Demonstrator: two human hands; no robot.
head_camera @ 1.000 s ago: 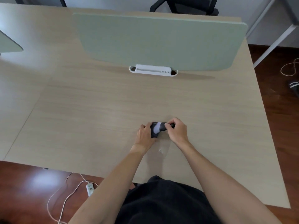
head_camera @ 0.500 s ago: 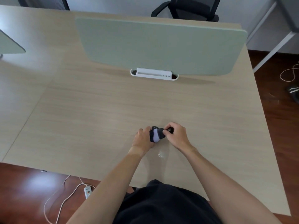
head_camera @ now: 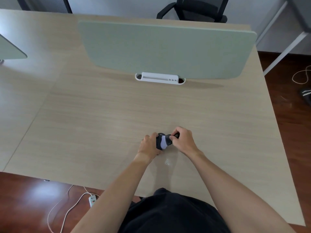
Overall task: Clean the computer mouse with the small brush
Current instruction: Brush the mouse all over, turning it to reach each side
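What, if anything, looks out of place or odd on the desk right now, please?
Only a small whitish, glinting patch on the desk, just nearer the person than the mouse; possibly brushed-off debris or moisture, too small to tell.

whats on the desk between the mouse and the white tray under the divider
Nothing: in the head view, bare desk runs from the mouse to the white tray.

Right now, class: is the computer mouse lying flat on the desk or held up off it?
Cannot tell for certain. The left hand grips the mouse from the side, tilted, but its underside and any contact with the desk are hidden.
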